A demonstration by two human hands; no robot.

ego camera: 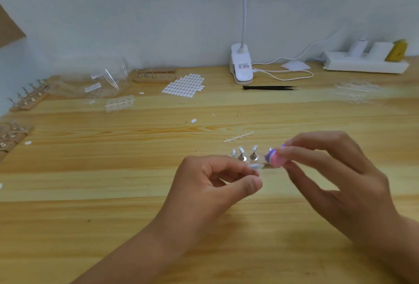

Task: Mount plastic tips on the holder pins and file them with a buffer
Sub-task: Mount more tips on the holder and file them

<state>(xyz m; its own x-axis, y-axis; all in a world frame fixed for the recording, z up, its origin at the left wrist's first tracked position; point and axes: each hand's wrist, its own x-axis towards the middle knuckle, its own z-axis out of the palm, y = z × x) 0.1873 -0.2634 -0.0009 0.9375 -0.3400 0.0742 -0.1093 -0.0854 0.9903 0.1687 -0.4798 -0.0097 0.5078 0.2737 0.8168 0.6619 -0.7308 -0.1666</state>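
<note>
On the left hand [217, 184] the fingers [250, 185] are curled together, thumb and forefinger pinching a pale plastic tip [255, 166]. The right hand [335, 177] has its fingers clamped on a pink and purple buffer [274, 158], which sits just at two o'clock of the tip; whether the two touch cannot be told. At twelve o'clock of the tip, close behind it, the holder [242, 158] stands on the worktop [113, 193] with clear tips on its pins. Farther out at twelve o'clock lie a bare white sprue [239, 136], black tweezers [269, 88] and a clip lamp [241, 66]. At eleven o'clock is a sheet of white tabs [184, 86], at ten o'clock plastic bags [97, 84] and more wooden holders [29, 100], at two o'clock a power strip [365, 64]
</note>
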